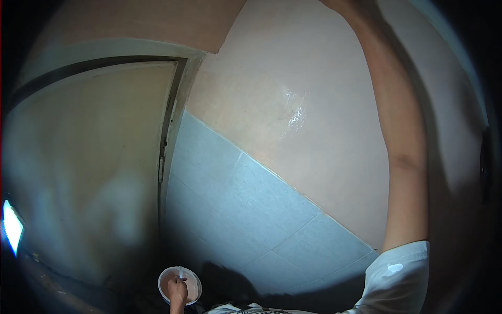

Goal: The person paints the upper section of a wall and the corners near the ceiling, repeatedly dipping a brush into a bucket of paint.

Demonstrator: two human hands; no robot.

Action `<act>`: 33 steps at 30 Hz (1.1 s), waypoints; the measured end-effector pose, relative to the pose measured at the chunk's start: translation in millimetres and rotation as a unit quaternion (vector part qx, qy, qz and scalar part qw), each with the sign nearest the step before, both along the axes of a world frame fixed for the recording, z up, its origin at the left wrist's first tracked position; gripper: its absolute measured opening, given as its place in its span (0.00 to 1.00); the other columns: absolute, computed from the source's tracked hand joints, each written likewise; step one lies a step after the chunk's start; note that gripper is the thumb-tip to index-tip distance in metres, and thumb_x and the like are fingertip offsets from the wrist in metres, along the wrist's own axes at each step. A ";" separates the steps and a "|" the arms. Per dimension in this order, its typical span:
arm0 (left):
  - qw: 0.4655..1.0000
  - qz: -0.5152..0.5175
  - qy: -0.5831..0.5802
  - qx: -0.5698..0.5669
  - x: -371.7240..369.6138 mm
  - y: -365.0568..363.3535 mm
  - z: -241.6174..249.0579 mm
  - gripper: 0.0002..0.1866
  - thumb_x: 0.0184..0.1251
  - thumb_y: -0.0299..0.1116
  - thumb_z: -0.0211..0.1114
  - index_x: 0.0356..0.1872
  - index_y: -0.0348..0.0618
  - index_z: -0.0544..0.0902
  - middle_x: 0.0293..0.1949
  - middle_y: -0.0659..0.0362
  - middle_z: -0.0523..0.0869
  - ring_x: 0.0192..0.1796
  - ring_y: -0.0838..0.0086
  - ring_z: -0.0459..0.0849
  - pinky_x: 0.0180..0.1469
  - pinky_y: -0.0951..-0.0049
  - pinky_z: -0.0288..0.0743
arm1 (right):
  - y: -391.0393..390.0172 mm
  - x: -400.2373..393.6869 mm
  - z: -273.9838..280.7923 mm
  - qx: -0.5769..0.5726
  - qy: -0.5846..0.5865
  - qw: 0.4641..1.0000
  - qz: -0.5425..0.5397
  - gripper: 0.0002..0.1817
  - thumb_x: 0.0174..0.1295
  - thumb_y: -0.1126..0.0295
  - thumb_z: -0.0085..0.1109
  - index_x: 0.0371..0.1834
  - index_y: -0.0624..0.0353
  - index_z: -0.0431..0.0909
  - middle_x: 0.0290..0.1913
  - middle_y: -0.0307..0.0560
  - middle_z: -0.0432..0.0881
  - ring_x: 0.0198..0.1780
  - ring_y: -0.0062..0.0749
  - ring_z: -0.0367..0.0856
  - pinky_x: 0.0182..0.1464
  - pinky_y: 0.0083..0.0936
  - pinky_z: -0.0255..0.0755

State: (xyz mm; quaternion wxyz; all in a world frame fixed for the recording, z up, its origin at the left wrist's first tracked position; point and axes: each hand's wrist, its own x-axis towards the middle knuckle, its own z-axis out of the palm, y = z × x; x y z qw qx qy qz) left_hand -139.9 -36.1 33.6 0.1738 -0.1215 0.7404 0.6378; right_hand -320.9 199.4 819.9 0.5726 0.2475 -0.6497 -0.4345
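Note:
Low in the view, my left hand [178, 290] is closed round a pale strip that looks like the handle of a white paint bucket [163, 275]. Pinkish paint [192, 289], close in colour to the upper wall, shows inside the round rim. My right arm reaches up along the right side, in a short white sleeve [397, 272]. The right hand itself lies beyond the top edge, so anything it holds is hidden. Beside the arm is the pale pink wall [334, 131], with a wet, shiny patch [296, 118] left of the arm.
Grey-blue tiles [235, 209] cover the lower wall below a slanting tile edge. On the left stands a beige door [89, 152] in its frame [196, 78]. A bright lamp [11, 227] shines at the far left. The floor is dark.

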 end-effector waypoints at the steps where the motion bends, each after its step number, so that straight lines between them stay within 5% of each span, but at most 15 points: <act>1: 1.000 0.006 -0.006 0.006 0.4 -0.9 1.2 0.19 0.67 0.31 0.48 0.36 0.28 0.87 0.25 0.46 0.85 0.32 0.58 0.86 0.41 0.60 0.76 | 0.8 -6.8 -10.2 -0.020 -0.050 0.997 -0.053 0.09 0.67 0.76 0.55 0.34 0.70 0.83 0.29 0.59 0.85 0.30 0.40 0.84 0.38 0.37 0.79; 3: 0.999 0.020 -0.020 0.018 3.3 -4.0 5.4 0.19 0.68 0.31 0.48 0.35 0.28 0.87 0.25 0.45 0.85 0.32 0.58 0.87 0.42 0.60 0.76 | 4.0 -20.6 -43.4 -0.059 -0.150 0.974 -0.157 0.08 0.68 0.73 0.54 0.38 0.66 0.82 0.31 0.53 0.85 0.33 0.38 0.87 0.40 0.35 0.81; 6: 1.000 -0.002 0.012 -0.005 -0.2 -9.1 -5.8 0.19 0.68 0.31 0.48 0.35 0.29 0.87 0.26 0.45 0.86 0.33 0.58 0.87 0.42 0.60 0.76 | 10.0 -27.7 -131.2 0.004 -0.220 0.967 -0.131 0.09 0.65 0.76 0.53 0.37 0.66 0.84 0.45 0.56 0.87 0.44 0.51 0.88 0.50 0.43 0.84; 9: 0.999 -0.008 0.029 -0.019 -2.8 -9.5 -2.6 0.20 0.69 0.31 0.48 0.35 0.29 0.87 0.27 0.43 0.86 0.35 0.55 0.88 0.44 0.59 0.77 | -4.5 -20.3 -195.3 -0.087 -0.411 0.906 -0.055 0.08 0.62 0.73 0.57 0.32 0.64 0.85 0.33 0.55 0.87 0.37 0.49 0.88 0.46 0.42 0.83; 10: 0.999 -0.017 0.018 -0.022 -5.3 -9.2 -12.0 0.20 0.69 0.32 0.48 0.36 0.29 0.88 0.30 0.41 0.87 0.39 0.53 0.88 0.47 0.58 0.77 | -11.7 -14.3 -196.9 -0.119 -0.434 0.891 -0.058 0.08 0.62 0.72 0.57 0.31 0.63 0.84 0.31 0.56 0.87 0.36 0.50 0.87 0.46 0.42 0.82; 13: 0.998 -0.011 0.054 -0.036 -7.5 -8.7 -55.2 0.19 0.67 0.32 0.47 0.32 0.32 0.87 0.22 0.53 0.83 0.27 0.66 0.83 0.35 0.65 0.74 | -16.1 -19.4 -159.5 -0.203 -0.427 0.881 -0.024 0.08 0.60 0.70 0.58 0.31 0.63 0.84 0.27 0.56 0.84 0.33 0.50 0.85 0.45 0.41 0.79; 14: 0.997 -0.013 0.073 -0.035 -8.1 -9.4 -54.5 0.20 0.68 0.33 0.47 0.32 0.32 0.87 0.22 0.52 0.83 0.27 0.66 0.83 0.34 0.64 0.74 | -4.6 -32.8 -128.7 -0.203 -0.365 0.907 -0.063 0.12 0.60 0.69 0.60 0.41 0.61 0.88 0.31 0.54 0.88 0.32 0.39 0.87 0.41 0.33 0.79; 16: 0.998 0.017 0.048 -0.025 -7.1 -6.0 -34.6 0.20 0.68 0.33 0.48 0.33 0.31 0.87 0.22 0.52 0.83 0.27 0.66 0.83 0.34 0.64 0.74 | -5.9 -28.3 -70.6 -0.284 -0.272 0.919 -0.030 0.12 0.60 0.67 0.62 0.42 0.61 0.88 0.31 0.51 0.88 0.33 0.33 0.88 0.39 0.29 0.79; 18: 0.999 0.028 0.031 -0.020 -5.7 -5.9 -32.0 0.20 0.69 0.33 0.48 0.33 0.31 0.87 0.22 0.52 0.83 0.27 0.66 0.83 0.34 0.64 0.74 | -20.1 -16.4 -17.3 -0.183 -0.161 0.967 -0.081 0.11 0.67 0.76 0.55 0.39 0.72 0.86 0.37 0.65 0.87 0.37 0.47 0.88 0.42 0.41 0.80; 21: 0.999 0.034 0.022 -0.011 -8.2 -9.1 -34.3 0.19 0.69 0.32 0.48 0.34 0.30 0.87 0.22 0.52 0.83 0.27 0.66 0.83 0.34 0.64 0.74 | -20.0 -24.0 0.8 -0.103 -0.046 0.993 -0.040 0.09 0.66 0.75 0.56 0.35 0.71 0.84 0.35 0.64 0.87 0.36 0.47 0.87 0.41 0.41 0.79; 22: 0.999 0.041 0.015 -0.006 -7.3 -10.5 -26.0 0.19 0.69 0.32 0.48 0.35 0.30 0.86 0.22 0.52 0.83 0.27 0.66 0.83 0.34 0.64 0.74 | -10.9 -35.5 -2.4 0.009 -0.013 0.999 0.030 0.09 0.66 0.75 0.58 0.30 0.69 0.81 0.28 0.60 0.84 0.30 0.41 0.84 0.36 0.39 0.77; 25: 0.999 0.032 -0.022 0.004 -9.9 -18.3 -4.5 0.18 0.68 0.31 0.48 0.36 0.30 0.86 0.27 0.47 0.85 0.33 0.61 0.85 0.41 0.61 0.75 | 2.6 -53.1 -64.3 0.008 -0.104 0.982 -0.156 0.09 0.64 0.72 0.56 0.38 0.61 0.86 0.39 0.54 0.88 0.36 0.43 0.88 0.44 0.36 0.83; 27: 0.999 0.032 -0.022 0.005 -11.4 -19.7 -9.0 0.18 0.68 0.30 0.48 0.36 0.31 0.86 0.29 0.45 0.86 0.35 0.58 0.86 0.44 0.60 0.76 | -7.3 -45.4 -130.3 0.037 -0.225 0.961 -0.154 0.09 0.65 0.74 0.54 0.35 0.62 0.85 0.42 0.55 0.87 0.38 0.48 0.87 0.48 0.43 0.84; 30: 0.999 0.039 0.007 0.000 -14.6 -19.2 -21.6 0.18 0.68 0.30 0.48 0.35 0.30 0.86 0.27 0.46 0.85 0.33 0.59 0.85 0.43 0.60 0.76 | -18.9 -36.5 -194.5 -0.064 -0.386 0.918 -0.064 0.08 0.60 0.72 0.57 0.30 0.63 0.84 0.31 0.58 0.86 0.32 0.50 0.87 0.44 0.43 0.82; 33: 0.999 0.032 0.016 0.000 -16.0 -21.2 -5.2 0.18 0.67 0.30 0.48 0.35 0.30 0.86 0.26 0.47 0.85 0.32 0.58 0.85 0.43 0.60 0.76 | -23.0 -40.4 -193.5 -0.128 -0.431 0.891 -0.061 0.10 0.63 0.70 0.56 0.33 0.63 0.85 0.29 0.57 0.86 0.34 0.50 0.87 0.44 0.41 0.80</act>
